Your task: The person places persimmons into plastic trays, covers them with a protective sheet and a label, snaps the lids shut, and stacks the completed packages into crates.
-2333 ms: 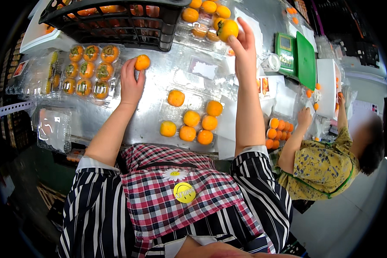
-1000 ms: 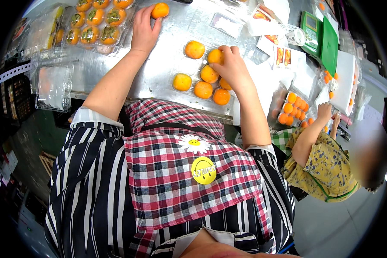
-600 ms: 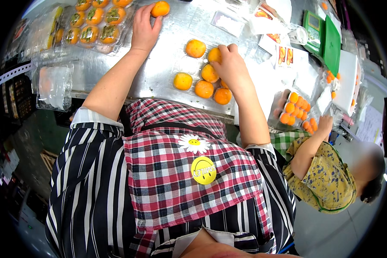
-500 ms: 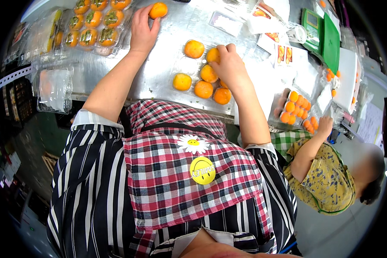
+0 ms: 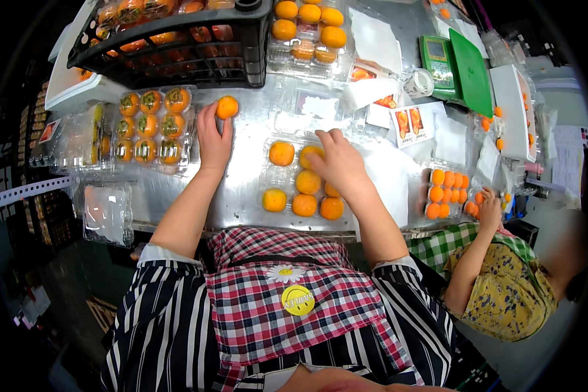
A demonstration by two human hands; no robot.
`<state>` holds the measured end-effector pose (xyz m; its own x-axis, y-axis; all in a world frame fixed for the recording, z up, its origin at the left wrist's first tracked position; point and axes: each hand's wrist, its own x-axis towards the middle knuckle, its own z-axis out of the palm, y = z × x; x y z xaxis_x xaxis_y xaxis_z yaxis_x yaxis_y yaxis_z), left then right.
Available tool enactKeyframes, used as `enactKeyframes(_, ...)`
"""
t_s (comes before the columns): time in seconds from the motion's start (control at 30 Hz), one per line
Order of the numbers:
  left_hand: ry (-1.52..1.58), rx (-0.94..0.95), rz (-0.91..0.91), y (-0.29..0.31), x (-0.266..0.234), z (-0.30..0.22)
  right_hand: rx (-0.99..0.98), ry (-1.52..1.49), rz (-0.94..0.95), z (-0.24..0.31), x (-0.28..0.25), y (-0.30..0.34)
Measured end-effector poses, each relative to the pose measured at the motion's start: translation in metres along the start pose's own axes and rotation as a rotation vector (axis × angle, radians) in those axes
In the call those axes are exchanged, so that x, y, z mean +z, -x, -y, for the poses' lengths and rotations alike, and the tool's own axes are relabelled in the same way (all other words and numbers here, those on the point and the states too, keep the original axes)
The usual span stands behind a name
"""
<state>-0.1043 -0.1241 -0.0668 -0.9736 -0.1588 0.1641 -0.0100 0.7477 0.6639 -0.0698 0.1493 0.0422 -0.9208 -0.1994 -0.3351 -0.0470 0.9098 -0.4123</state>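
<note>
My left hand (image 5: 214, 140) is closed around a single orange persimmon (image 5: 227, 107), held at the fingertips over the metal table. In front of me lies an open clear plastic clamshell (image 5: 293, 178), partly filled with persimmons, their smooth sides up. My right hand (image 5: 340, 160) reaches into it, fingers curled on a persimmon (image 5: 311, 157) in its far row. The hand and wrist partly cover the fruit on the tray's right side. One cell in the left column, between two persimmons, holds no fruit. The clear lid (image 5: 304, 108) with a label extends behind the tray.
A black crate (image 5: 242, 62) of persimmons stands at the back left. Near it sits a packed clamshell (image 5: 147, 127), leafy tops up; another filled pack (image 5: 307, 32) lies farther back. Printed cards (image 5: 413, 124) and a green scale (image 5: 460, 68) are on the right. A co-worker's hand (image 5: 490, 208) touches small orange fruit.
The view has tilted up, bringing the black crate and far pack into sight. Both my hands keep their persimmons in about the same places. The co-worker's hand has moved onto the small fruit.
</note>
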Motion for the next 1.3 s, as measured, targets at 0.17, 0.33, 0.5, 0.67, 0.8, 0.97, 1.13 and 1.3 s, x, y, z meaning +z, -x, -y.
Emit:
enactKeyframes(0.17,0.031,0.117,-0.055,0.01,-0.012,-0.007,-0.071,-0.019,-0.26,-0.004,-0.034,-0.028)
enactKeyframes(0.33,0.021,0.063,-0.035,0.041,-0.038,-0.018,-0.254,-0.118,-0.451,0.005,-0.04,-0.047)
enactKeyframes(0.5,0.018,0.037,-0.014,0.055,-0.047,-0.022,-0.383,-0.024,-0.547,0.018,-0.041,-0.12)
enactKeyframes(0.67,0.024,0.047,-0.028,0.052,-0.049,-0.026,-0.44,0.186,-0.662,0.03,-0.052,-0.197)
enactKeyframes(0.8,0.032,0.055,-0.037,0.052,-0.051,-0.028,-0.421,0.199,-0.467,0.037,-0.064,-0.207)
enactKeyframes(0.97,0.007,0.059,-0.05,0.056,-0.057,-0.036,-0.355,0.356,-0.483,0.05,-0.05,-0.185)
enactKeyframes(1.13,-0.002,0.093,-0.066,0.057,-0.061,-0.039,-0.476,0.209,-0.632,0.039,-0.048,-0.183)
enactKeyframes(1.3,-0.001,0.105,-0.076,0.055,-0.061,-0.038,-0.561,0.137,-0.607,0.029,-0.06,-0.168)
